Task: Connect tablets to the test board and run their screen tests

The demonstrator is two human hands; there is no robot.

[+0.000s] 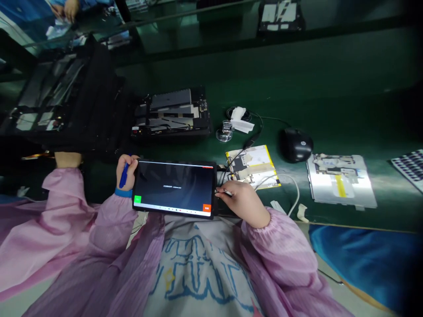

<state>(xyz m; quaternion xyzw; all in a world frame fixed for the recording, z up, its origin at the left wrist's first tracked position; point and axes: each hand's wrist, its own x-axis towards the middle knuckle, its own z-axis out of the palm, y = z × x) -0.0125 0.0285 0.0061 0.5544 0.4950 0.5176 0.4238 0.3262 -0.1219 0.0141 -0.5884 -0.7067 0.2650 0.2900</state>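
Observation:
A tablet (pixel 173 189) with a lit dark screen, a green square and a red square in its lower corners, is held tilted at the table's front edge. My left hand (pixel 131 169) grips its left edge and also has a blue pen (pixel 124 175) between the fingers. A blue band (pixel 124 193) circles that wrist. At the tablet's right edge, my right hand (pixel 243 200) pinches a cable plug (pixel 227 192). Whether the plug sits fully in the port cannot be made out. A white cable (pixel 297 189) curves behind this hand.
Opened tablet bodies (pixel 172 112) lie behind, with a taller stack (pixel 56 97) at left. A circuit board assembly (pixel 254 165), mouse (pixel 295 144), metal panel (pixel 343 180) and keyboard (pixel 411 165) are rightward. A co-worker's sleeve (pixel 66 198) is at left; another person's hands (pixel 68 9) work across the table.

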